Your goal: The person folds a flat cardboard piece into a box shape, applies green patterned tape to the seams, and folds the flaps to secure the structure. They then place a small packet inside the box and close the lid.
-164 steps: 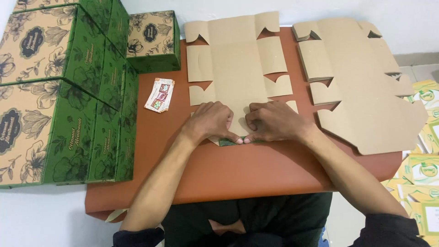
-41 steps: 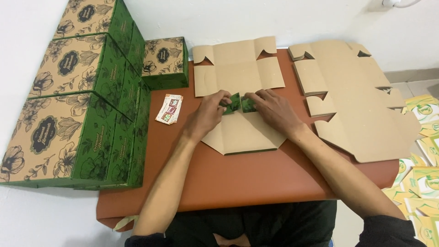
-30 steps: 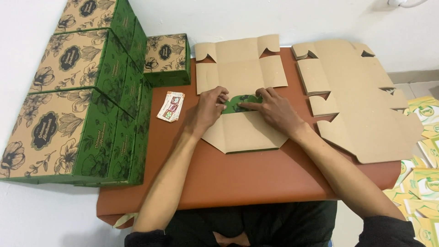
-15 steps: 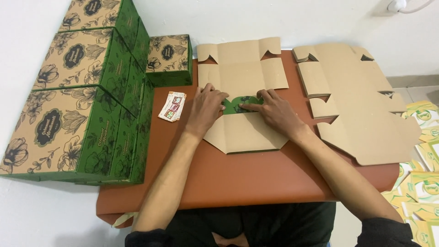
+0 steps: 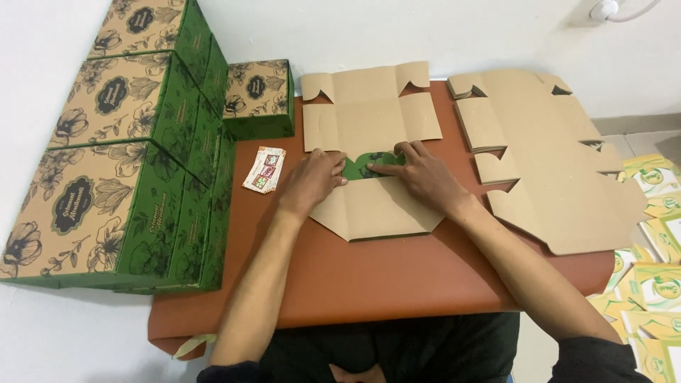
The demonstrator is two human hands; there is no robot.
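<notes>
A flat brown cardboard box blank (image 5: 372, 120) lies unfolded in the middle of the reddish-brown table (image 5: 397, 284). My left hand (image 5: 316, 181) presses on its left side where a green printed flap (image 5: 369, 164) is folded over. My right hand (image 5: 418, 174) rests on the same fold, its forefinger pointing left along the green flap. Both hands lie flat on the cardboard and grip nothing. The near panel of the blank (image 5: 376, 213) lies below my hands.
Assembled green and brown floral boxes (image 5: 106, 191) are stacked along the left, with a smaller one (image 5: 259, 96) at the back. A small printed card (image 5: 264, 170) lies beside my left hand. A pile of flat blanks (image 5: 546, 156) covers the right side. Yellow-green cartons (image 5: 652, 284) lie on the floor.
The folded part of the blank has moved away from me across the table with my hands. The green flap has been pressed flatter over the last second; the camera view has shifted slightly.
</notes>
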